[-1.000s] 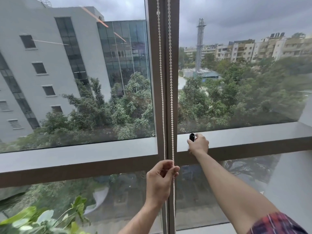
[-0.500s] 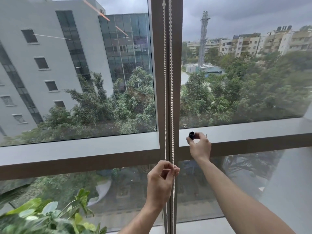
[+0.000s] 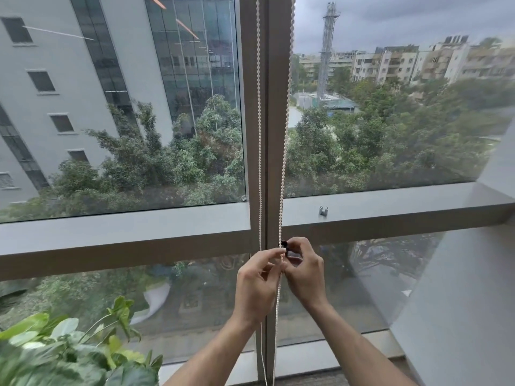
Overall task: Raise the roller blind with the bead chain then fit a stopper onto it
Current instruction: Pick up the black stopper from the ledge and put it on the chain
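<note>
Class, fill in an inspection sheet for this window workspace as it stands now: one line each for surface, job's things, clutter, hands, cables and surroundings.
Surface: grey window ledge runs across the frame; a small metal clip stands on it.
Job's things: bead chain hangs in two strands along the mullion; black stopper is at the right strand. No blind is in view.
Clutter: nothing seen.
Hands: left hand pinches the right strand just below the stopper; right hand pinches the stopper against the chain.
Cables: nothing seen apart from the chain.
Surroundings: leafy plant at lower left; buildings, trees and a tower outside the glass.
</note>
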Tool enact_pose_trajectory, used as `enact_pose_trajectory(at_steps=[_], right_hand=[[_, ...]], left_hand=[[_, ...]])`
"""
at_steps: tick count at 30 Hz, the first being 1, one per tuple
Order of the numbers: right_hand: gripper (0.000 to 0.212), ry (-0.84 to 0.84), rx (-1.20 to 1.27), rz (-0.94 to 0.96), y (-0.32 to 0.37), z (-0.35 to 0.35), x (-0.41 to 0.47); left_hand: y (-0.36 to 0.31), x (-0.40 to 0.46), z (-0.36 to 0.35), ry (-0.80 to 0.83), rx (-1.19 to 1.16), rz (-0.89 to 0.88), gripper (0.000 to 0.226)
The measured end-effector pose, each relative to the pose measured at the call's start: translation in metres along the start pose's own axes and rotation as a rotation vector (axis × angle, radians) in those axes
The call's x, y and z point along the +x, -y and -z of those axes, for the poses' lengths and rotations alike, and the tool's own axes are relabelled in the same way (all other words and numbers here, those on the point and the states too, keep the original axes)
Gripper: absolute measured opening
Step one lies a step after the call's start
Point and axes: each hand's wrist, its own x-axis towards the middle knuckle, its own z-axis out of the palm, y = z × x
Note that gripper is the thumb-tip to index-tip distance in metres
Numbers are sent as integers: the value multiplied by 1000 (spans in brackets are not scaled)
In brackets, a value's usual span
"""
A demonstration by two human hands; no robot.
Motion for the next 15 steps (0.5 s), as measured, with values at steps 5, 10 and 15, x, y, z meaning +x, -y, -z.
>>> enact_pose_trajectory(at_steps=[5,10,15], right_hand=[[30,7,-2,32,-1,-3,-4],[24,16,58,56,3,-6,-9],[21,73,143,62,4,-4,-14]], left_hand=[[-4,2,8,-9,46,-72,33],[-6,11,14,-4,49,-114,36],[-4,18,22,76,58,-113,40]])
